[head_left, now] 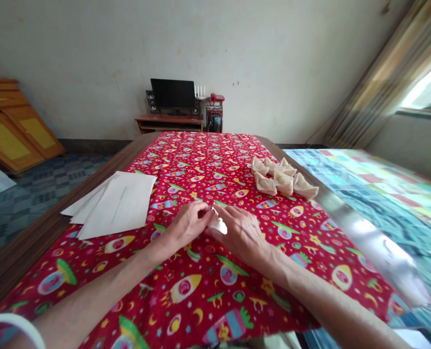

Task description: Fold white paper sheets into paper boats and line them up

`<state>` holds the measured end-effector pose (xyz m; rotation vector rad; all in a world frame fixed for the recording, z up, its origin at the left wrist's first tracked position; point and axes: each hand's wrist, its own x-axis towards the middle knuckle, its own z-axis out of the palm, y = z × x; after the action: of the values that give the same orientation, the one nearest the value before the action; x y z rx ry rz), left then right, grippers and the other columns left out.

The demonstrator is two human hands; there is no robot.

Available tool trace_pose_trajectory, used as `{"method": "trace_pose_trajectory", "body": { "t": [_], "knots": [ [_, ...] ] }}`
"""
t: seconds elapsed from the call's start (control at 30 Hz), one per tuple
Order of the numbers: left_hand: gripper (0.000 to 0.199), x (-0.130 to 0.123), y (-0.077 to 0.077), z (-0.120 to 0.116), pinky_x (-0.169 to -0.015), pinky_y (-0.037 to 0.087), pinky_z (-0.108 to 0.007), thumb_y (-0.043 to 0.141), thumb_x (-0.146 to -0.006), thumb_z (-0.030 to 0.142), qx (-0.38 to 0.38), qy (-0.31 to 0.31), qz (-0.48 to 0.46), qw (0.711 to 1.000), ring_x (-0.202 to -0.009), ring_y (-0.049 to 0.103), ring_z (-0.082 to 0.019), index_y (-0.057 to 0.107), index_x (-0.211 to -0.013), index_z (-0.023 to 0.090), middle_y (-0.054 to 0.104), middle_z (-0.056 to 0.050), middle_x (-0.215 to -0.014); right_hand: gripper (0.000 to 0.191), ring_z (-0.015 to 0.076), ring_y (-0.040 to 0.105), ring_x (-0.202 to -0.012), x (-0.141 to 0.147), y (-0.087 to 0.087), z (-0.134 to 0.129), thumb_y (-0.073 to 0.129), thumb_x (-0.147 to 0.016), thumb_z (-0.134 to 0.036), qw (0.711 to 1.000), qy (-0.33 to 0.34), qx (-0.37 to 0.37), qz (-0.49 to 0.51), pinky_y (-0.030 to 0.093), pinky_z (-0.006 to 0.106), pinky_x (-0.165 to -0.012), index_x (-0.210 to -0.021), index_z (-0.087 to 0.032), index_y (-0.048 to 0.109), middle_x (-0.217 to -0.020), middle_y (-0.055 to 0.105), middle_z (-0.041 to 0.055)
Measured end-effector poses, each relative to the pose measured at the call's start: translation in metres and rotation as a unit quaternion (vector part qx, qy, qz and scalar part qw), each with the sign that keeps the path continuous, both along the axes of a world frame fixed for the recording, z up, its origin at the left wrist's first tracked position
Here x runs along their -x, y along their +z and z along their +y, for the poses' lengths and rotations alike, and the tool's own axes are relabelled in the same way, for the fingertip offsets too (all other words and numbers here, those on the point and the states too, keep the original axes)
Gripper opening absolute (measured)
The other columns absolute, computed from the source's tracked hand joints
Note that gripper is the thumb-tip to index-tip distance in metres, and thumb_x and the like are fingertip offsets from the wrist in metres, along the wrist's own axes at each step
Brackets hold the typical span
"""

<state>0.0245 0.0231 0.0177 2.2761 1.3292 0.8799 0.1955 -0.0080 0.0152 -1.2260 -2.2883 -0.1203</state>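
Note:
At the middle of the cloth, my left hand (189, 224) pinches the left side of a small piece of folded white paper (219, 226). My right hand (242, 233) curls around the same paper from the right, its fingers hiding much of it. Only a pale curved edge shows between the two hands, so its full shape cannot be made out. Fanned to the left lies a stack of off-white paper sheets (119, 206). Several folded paper boat shapes (283, 183) with pointed ends sit grouped beyond my right hand.
A red patterned cloth (208, 300) covers the wooden table (29, 247). On the right, a bed with a colourful sheet (375, 203) adjoins it. A monitor (173, 94) on a small desk stands past the far end, and a wooden cabinet (17, 128) at far left.

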Motion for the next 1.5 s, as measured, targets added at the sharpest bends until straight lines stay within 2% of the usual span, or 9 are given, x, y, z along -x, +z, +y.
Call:
{"method": "trace_pose_trajectory", "body": {
  "t": [0.17,0.27,0.43,0.57,0.77,0.9,1.03,1.27,1.5],
  "knots": [
    [0.024,-0.005,0.003,-0.009,-0.081,0.046,-0.027,0.038,-0.092,0.027,-0.07,-0.037,-0.079,0.994,-0.088,0.058,-0.016,0.058,-0.087,0.016,0.06,-0.005,-0.089,0.029,0.014,0.063,-0.073,-0.001,0.002,0.006,0.047,-0.087,-0.021,0.983,0.038,0.044,0.174,0.044,0.023,-0.067,-0.112,-0.02,0.062,-0.089,0.07,0.005],
    [0.025,-0.004,-0.002,-0.009,-0.091,0.044,-0.033,0.042,-0.09,0.029,-0.1,-0.007,-0.106,0.989,-0.105,0.054,-0.02,0.054,-0.108,0.015,0.055,-0.01,-0.111,0.027,0.0127,0.059,-0.061,-0.007,0.007,0.016,0.051,-0.083,-0.026,0.936,-0.003,0.14,0.323,0.043,0.022,-0.056,-0.102,-0.018,0.068,-0.076,0.069,0.0028],
    [0.044,0.003,-0.008,-0.005,-0.068,0.051,-0.027,0.047,-0.086,0.031,0.09,-0.034,-0.187,0.978,-0.079,0.062,-0.015,0.04,-0.125,0.014,0.062,-0.007,-0.095,0.037,0.0113,0.053,-0.052,-0.014,0.0,0.031,0.056,-0.076,-0.036,0.831,0.016,0.297,0.471,0.041,0.022,-0.05,-0.102,-0.011,0.065,-0.062,0.062,0.0001],
    [0.05,0.008,-0.016,0.003,-0.061,0.048,-0.023,0.052,-0.079,0.018,0.079,-0.022,-0.151,0.985,-0.063,0.059,-0.012,0.04,-0.127,0.013,0.059,0.002,-0.071,0.027,0.0107,0.051,-0.051,-0.014,-0.013,0.035,0.055,-0.077,-0.032,0.885,-0.008,0.301,0.355,0.037,0.021,-0.049,-0.094,-0.015,0.067,-0.06,0.061,-0.0011],
    [0.039,0.013,-0.031,0.003,-0.078,0.049,-0.032,0.056,-0.078,0.013,-0.087,0.03,-0.006,0.996,-0.083,0.057,-0.018,0.048,-0.115,0.017,0.058,-0.004,-0.091,0.016,0.015,0.056,-0.069,-0.014,-0.02,0.026,0.056,-0.081,-0.028,0.992,-0.049,0.087,0.083,0.04,0.024,-0.064,-0.089,-0.019,0.066,-0.077,0.065,0.0043],
    [0.013,0.016,-0.026,-0.006,-0.084,0.046,-0.034,0.049,-0.083,0.01,-0.161,-0.039,0.093,0.982,-0.094,0.052,-0.02,0.053,-0.093,0.018,0.054,-0.004,-0.094,0.018,0.0165,0.054,-0.076,-0.018,-0.021,0.023,0.055,-0.084,-0.024,0.998,-0.02,0.02,0.054,0.041,0.025,-0.066,-0.097,-0.017,0.063,-0.086,0.061,0.0075],
    [0.022,0.021,-0.02,-0.014,-0.082,0.046,-0.03,0.039,-0.088,0.004,-0.136,-0.128,0.14,0.972,-0.09,0.053,-0.017,0.056,-0.088,0.019,0.056,-0.003,-0.089,0.018,0.014,0.051,-0.076,-0.025,-0.023,0.023,0.048,-0.086,-0.015,0.997,0.073,0.02,0.028,0.04,0.023,-0.065,-0.088,-0.02,0.065,-0.089,0.058,0.0053],
    [0.024,0.03,-0.023,-0.015,-0.092,0.046,-0.03,0.039,-0.09,0.006,-0.135,-0.148,0.099,0.975,-0.101,0.054,-0.016,0.057,-0.099,0.019,0.058,-0.004,-0.104,0.032,0.0163,0.052,-0.083,-0.027,-0.025,0.031,0.043,-0.09,-0.016,0.99,0.139,0.023,0.014,0.045,0.027,-0.068,-0.118,-0.022,0.058,-0.102,0.054,0.0097],
    [0.034,0.03,-0.02,-0.017,-0.093,0.046,-0.033,0.04,-0.086,0.003,-0.155,-0.157,0.148,0.964,-0.102,0.054,-0.018,0.06,-0.107,0.02,0.058,-0.005,-0.105,0.025,0.0165,0.051,-0.091,-0.024,-0.015,0.038,0.047,-0.088,-0.014,0.98,0.173,0.098,0.004,0.045,0.028,-0.077,-0.104,-0.023,0.063,-0.107,0.05,0.0081]
  ]
}}
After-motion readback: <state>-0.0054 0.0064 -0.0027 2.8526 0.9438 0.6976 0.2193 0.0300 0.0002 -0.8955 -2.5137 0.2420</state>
